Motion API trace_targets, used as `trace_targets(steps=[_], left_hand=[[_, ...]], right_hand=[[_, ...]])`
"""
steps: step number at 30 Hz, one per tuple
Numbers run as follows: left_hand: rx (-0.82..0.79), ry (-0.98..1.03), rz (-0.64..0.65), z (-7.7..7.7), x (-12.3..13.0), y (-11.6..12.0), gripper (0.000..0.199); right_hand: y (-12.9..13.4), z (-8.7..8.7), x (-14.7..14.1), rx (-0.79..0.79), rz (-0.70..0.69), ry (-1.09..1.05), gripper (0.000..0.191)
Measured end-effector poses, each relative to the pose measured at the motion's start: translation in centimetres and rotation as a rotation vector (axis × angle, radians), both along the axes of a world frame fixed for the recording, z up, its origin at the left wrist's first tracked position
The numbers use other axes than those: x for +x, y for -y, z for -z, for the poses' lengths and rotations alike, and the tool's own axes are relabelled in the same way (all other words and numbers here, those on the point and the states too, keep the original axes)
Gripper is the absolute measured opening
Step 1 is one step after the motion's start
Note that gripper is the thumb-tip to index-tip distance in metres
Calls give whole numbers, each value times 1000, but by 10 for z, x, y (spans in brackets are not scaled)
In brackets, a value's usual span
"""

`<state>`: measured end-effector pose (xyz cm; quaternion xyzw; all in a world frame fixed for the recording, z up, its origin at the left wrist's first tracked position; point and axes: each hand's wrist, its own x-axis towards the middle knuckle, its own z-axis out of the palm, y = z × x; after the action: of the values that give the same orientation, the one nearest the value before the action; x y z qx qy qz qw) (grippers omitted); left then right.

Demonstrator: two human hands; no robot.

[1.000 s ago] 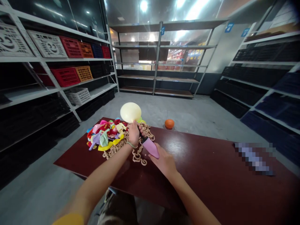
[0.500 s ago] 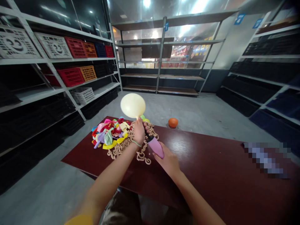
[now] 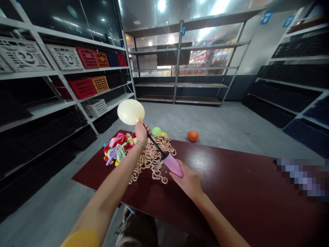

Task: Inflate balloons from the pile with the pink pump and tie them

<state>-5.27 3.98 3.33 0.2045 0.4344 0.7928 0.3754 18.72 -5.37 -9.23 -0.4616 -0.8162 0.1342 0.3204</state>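
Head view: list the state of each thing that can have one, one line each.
Pale yellow balloon: inflated, held at its neck by the left hand.
Pink hand pump: plunger rod pulled out, body in the right hand.
Orange balloon: inflated, on the floor.
Green balloon: inflated.
Pile of coloured balloons: deflated.

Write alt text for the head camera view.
The left hand pinches the neck of an inflated pale yellow balloon on the black rod of a pink hand pump, whose barrel the right hand grips. Below, on a dark red wooden table, lie a pile of colourful flat balloons and beige coiled cord.
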Motion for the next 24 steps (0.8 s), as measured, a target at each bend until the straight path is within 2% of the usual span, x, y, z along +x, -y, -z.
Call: trace_targets(steps=[2,5,7,9,12,15,17,18,20,24], left_hand=[[-1,-17,33,14,33,7,34],[17,-92,160,36,82,20,39],[12,-127,212,44,96,23,40],[-17,-134,243,44,90,20,40],[-76,-84,228,31,50,3,35],[-80,-11,92,9,2,-13,30],[-54,-4,12,0,-17,-18,29],[-43,-4,-14,0,-20,-18,29],[-41,-11,-37,8,-10,-13,30],[-101,-81,61,51,45,8,34]], right_hand=[[-1,-1,2,-49,46,3,52],[-1,-4,3,-120,134,-10,53],[-1,-5,1,-149,155,-28,53],[0,-6,-2,-165,139,-38,52],[2,-7,-5,-162,90,-33,53],[2,-5,-6,-118,22,-30,53],[2,-2,-5,-85,0,-32,53],[1,0,-4,-73,1,-28,53],[0,4,-2,-60,19,-5,52],[-3,7,1,-87,94,48,51]])
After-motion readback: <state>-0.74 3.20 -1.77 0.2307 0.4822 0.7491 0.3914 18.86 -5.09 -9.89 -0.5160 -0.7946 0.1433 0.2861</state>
